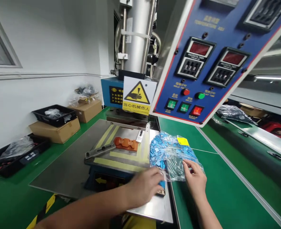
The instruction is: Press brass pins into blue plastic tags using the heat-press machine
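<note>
My right hand (pixel 195 179) pinches the edge of a clear plastic bag (pixel 176 167) between thumb and fingers. Many small flat blue pieces (pixel 163 146) fill the bag, and some show at its mouth. My left hand (pixel 145 186) is smeared by motion, its fingers curled down over a small dark-edged holder (pixel 161 192) on the metal plate. A bit of blue shows by those fingertips; whether they grip it I cannot tell. Beyond the left hand, an orange block (pixel 126 143) and a metal bar (pixel 100 151) rest on the machine bed (pixel 102 162), which is marked with yellow tape.
A blue control box (pixel 192 95) and a press cylinder (pixel 139 38) with a warning sign (pixel 139 95) hang over the work. A metal plate (pixel 66 168) extends left on the green table (pixel 228 178). Cartons (pixel 56 130) and black trays (pixel 18 159) stand along the left wall.
</note>
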The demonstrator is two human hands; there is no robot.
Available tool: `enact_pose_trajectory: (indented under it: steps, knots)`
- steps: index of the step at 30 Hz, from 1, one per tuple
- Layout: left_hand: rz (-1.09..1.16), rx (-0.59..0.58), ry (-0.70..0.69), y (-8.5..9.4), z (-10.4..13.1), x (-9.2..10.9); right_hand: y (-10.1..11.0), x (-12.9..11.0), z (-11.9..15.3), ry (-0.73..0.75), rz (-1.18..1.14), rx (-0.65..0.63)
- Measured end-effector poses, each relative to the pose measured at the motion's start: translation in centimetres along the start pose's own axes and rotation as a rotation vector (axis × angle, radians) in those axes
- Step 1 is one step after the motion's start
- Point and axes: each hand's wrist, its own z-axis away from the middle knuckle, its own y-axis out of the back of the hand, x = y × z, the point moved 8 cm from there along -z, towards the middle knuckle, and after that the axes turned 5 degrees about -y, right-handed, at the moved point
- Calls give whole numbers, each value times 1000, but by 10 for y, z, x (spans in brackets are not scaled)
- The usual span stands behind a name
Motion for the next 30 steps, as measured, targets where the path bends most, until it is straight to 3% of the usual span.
enact_pose_trajectory:
  steps: [3, 5, 8, 11, 15, 21, 30]
  knots:
    - [-170, 35, 135, 72, 46, -38, -29, -76, 6, 161, -117, -150]
    - [-287, 59, 176, 113, 62, -68, -55, -127, 9, 267, -177, -230]
    - [-370, -2, 189, 145, 60, -109, -102, -186, 6, 400, -178, -304]
    - [-368, -69, 207, 152, 46, -140, -149, -215, -6, 478, -79, -360]
    - [-275, -37, 279, 151, 34, -168, -188, -217, -11, 516, 54, -430]
    - [-200, -38, 383, 150, 33, -183, -192, -205, -5, 457, 0, -478]
    - [-263, -139, 338, 151, 34, -170, -188, -211, -1, 461, 1, -536]
